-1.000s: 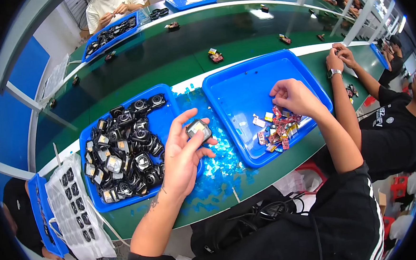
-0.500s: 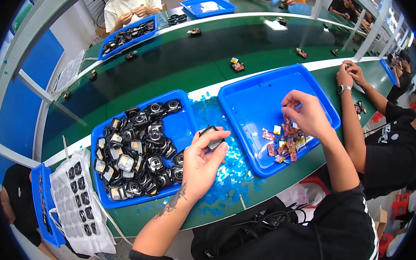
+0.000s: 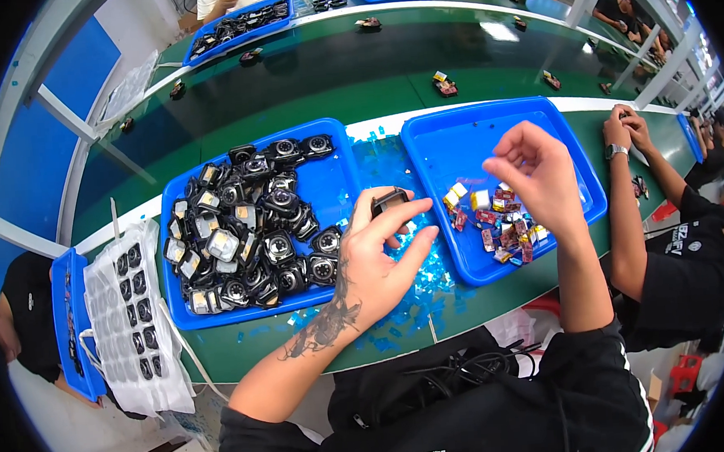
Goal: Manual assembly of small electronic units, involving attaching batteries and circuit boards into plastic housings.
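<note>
My left hand [image 3: 385,258] holds a black square watch case [image 3: 388,201] between its fingers, over the gap between two blue trays. The thumb stands away from the case. Above the right blue tray [image 3: 539,269], my right hand [image 3: 541,178] is raised, thumb and curled fingers apart, with nothing visible between them. Below it lie small red circuit boards [image 3: 512,232] with yellow and silver parts in a loose pile. A blurred reddish piece [image 3: 464,182] shows at the pile's far left. Many black watch cases [image 3: 250,224] are heaped in the left blue tray [image 3: 260,317].
Blue film scraps [image 3: 375,171] litter the green table between the trays. A white plastic sheet [image 3: 109,299] holding watch cases lies at left. Beyond, a green conveyor belt [image 3: 312,88] carries small assemblies. A co-worker's hands [image 3: 625,127] are close on the right; others sit across.
The view has shifted. My right hand's fingers have parted, and the reddish piece formerly beneath them is gone from there. My left hand has turned, its thumb moving off the watch case.
</note>
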Available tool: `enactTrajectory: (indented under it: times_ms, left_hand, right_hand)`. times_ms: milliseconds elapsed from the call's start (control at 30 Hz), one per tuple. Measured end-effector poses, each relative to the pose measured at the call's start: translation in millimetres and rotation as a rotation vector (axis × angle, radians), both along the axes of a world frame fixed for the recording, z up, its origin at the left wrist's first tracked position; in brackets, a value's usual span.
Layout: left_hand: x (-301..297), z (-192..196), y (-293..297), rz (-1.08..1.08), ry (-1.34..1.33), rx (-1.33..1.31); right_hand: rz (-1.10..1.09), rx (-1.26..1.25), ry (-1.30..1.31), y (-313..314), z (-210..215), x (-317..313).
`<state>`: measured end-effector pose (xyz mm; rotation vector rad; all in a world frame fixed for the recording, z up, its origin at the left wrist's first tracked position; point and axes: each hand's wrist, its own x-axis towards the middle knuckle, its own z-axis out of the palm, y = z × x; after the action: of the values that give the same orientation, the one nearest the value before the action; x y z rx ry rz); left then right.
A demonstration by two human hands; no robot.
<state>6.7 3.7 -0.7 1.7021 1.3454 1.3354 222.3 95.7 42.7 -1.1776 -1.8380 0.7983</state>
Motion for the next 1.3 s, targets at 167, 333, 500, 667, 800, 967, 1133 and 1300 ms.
enactTrajectory:
  times_ms: [167, 333, 500, 667, 800, 967, 1133, 1300]
  left_hand:
    - [-3, 1, -1, 0.046, 0.001, 0.046]
    - [-2, 7, 2, -0.167, 0.022, 0.096]
    - [0, 3, 1, -0.124, -0.062, 0.039]
    - [0, 6, -3, -0.122, -0.176, -0.049]
    - [1, 0, -3, -0.093, -0.214, -0.018]
    - [1, 3, -4, -0.123, -0.235, -0.052]
    - [1, 0, -2, -0.112, -0.279, -0.07]
    - [-1, -3, -1, -0.111, -0.298, -0.129]
  right_hand:
    - [0.145, -0.257, 0.099, -13, -4, -5]
    - [0.336, -0.288, 0.184, -33, 7, -21]
    - [0.414, -0.294, 0.225, -34, 3, -35]
    - [0.399, -0.26, 0.231, -34, -1, -38]
    - [0.424, -0.377, 0.305, -36, 0, -36]
    - [0.321, -0.185, 0.189, -37, -6, -43]
    - [0.293, -0.035, 0.072, -36, -7, -45]
    - [0.245, 0.068, -0.005, -37, -9, -47]
